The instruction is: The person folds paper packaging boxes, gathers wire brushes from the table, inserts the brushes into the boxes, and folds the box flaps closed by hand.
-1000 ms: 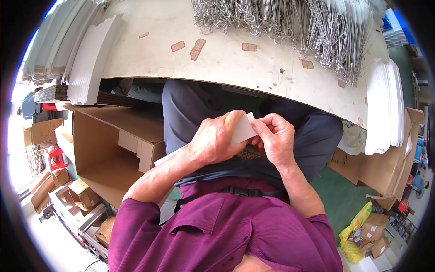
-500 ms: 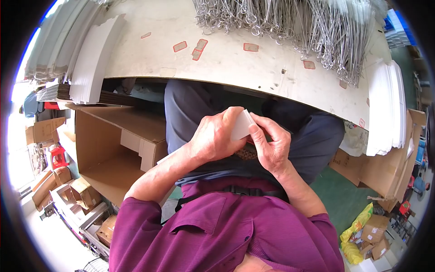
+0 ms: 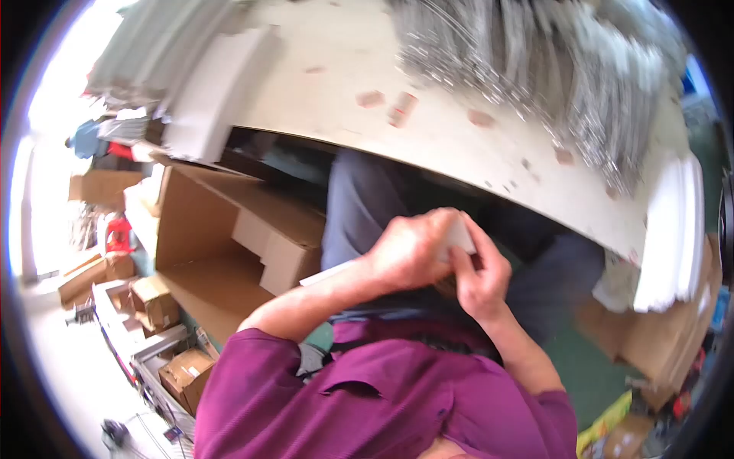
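Holding a white card strip (image 3: 461,238)

Toward three o'clock, the left hand (image 3: 409,249) is clamping its grip around the strip, apparently steadying it; the right hand (image 3: 483,281) is pinching its end, likely for finer control. At two o'clock, metal wires (image 3: 600,99) are lying on the desk (image 3: 329,92).

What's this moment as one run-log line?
left hand: gripping white piece | right hand: thumb against its end | place: in front of table | view: blurred
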The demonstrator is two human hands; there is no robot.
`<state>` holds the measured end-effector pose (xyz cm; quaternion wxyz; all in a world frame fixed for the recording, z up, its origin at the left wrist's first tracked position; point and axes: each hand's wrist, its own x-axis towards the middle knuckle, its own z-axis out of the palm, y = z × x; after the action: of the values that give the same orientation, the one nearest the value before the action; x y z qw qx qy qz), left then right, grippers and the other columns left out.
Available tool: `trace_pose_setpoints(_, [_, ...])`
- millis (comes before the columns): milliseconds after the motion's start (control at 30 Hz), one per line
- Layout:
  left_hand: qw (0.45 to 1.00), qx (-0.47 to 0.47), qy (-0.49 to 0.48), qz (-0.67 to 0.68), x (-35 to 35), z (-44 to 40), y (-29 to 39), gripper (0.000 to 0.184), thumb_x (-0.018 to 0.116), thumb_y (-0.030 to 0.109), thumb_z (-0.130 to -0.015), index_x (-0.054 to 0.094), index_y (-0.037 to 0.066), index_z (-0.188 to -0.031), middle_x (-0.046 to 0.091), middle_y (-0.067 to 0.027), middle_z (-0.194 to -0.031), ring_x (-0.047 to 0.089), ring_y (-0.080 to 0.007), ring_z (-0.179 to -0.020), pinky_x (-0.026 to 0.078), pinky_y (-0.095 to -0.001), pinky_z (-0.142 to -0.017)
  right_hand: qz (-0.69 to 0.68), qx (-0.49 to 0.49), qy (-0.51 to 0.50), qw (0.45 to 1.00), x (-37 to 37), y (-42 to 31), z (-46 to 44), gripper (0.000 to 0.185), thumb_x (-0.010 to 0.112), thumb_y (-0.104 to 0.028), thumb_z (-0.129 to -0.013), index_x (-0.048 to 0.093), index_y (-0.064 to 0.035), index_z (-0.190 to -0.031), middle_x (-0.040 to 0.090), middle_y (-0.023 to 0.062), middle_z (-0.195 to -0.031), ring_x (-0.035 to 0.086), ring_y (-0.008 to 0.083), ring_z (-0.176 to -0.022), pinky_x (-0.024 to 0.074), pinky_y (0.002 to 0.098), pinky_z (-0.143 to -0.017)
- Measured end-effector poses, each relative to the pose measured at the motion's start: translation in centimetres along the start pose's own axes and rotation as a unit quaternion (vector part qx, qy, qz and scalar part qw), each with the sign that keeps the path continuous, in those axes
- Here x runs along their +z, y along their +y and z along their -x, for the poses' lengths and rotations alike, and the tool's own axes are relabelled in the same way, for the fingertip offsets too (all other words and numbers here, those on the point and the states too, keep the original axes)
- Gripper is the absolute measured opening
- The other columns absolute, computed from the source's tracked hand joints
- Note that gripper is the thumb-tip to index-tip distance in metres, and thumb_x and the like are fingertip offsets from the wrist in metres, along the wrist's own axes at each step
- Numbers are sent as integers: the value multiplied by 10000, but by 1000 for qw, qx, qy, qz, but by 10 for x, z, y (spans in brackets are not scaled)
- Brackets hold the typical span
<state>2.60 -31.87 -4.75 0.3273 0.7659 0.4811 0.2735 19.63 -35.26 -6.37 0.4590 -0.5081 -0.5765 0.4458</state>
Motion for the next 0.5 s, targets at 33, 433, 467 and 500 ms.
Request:
trace_pose_setpoints(33, [1000, -3, 5, 20, -3, 1, 0, 503, 782, 205, -800, 578, 12, -1217, 710, -229, -992, 720, -413, -902, 601, -481, -746, -27, 8, 4, 1000, 2, 6, -3, 409, 678, -29, -974, 621, 36, -1374, 737, 135, -1175, 688, 132, -1015, 573, 306, -872])
trace_pose_setpoints(433, [947, -189, 133, -225, -185, 13, -66, 266, 739, 232, -919, 699, 26, -1082, 707, -230, -943, 717, -395, -875, 559, -481, -768, 100, -88, 49, 990, -40, 8, -81, 231, 663, -72, -1008, 685, 41, -1208, 686, 133, -1222, 653, 137, -910, 551, 271, -798])
trace_pose_setpoints(467, [922, -226, 130, -285, -204, 2, -79, 260, 722, 235, -925, 691, 29, -1081, 705, -241, -953, 707, -432, -904, 556, -507, -789, 97, -82, 67, 990, -42, 8, -84, 184, 672, -85, -1008, 698, 54, -1126, 688, 128, -1179, 653, 137, -883, 556, 270, -742])
trace_pose_setpoints(500, [893, -261, 125, -343, -223, -10, -95, 254, 706, 239, -931, 682, 33, -1079, 703, -251, -962, 696, -469, -932, 553, -532, -810, 100, -82, 71, 989, -45, 11, -86, 184, 672, -85, -1008, 698, 54, -1126, 688, 128, -1179, 653, 137, -883, 556, 270, -742])
